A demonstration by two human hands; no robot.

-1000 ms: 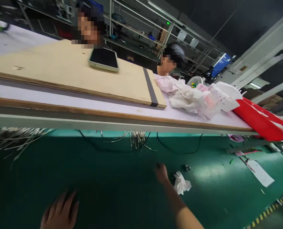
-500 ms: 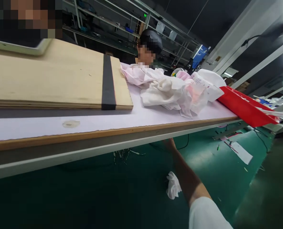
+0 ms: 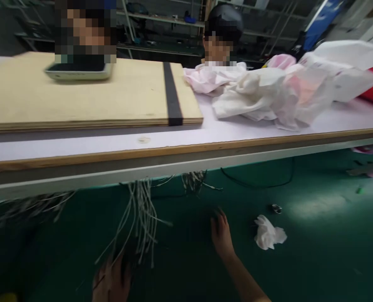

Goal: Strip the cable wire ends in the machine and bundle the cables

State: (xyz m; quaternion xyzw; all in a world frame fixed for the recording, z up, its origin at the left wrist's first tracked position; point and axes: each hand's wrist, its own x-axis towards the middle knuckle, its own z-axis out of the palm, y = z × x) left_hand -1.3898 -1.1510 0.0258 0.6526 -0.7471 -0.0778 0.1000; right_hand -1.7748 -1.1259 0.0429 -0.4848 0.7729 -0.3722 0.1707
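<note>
My right hand lies flat on the green work surface, fingers stretched forward and holding nothing. A crumpled white tissue lies just to its right, not touching it. My left hand is at the bottom edge, blurred, right beside a bundle of thin white wires that hangs from under the shelf. Some strands run over its fingers, but I cannot tell whether it grips them.
A long shelf crosses above the surface, carrying a plywood board, a tablet and a heap of white and pink bags. Two people sit behind it. A black cable and a small metal ring lie on the green surface.
My right hand has drawn back from under the shelf and now lies flat near the tissue. My left hand, out of view half a second ago, shows again by the wires. The view has swung left.
</note>
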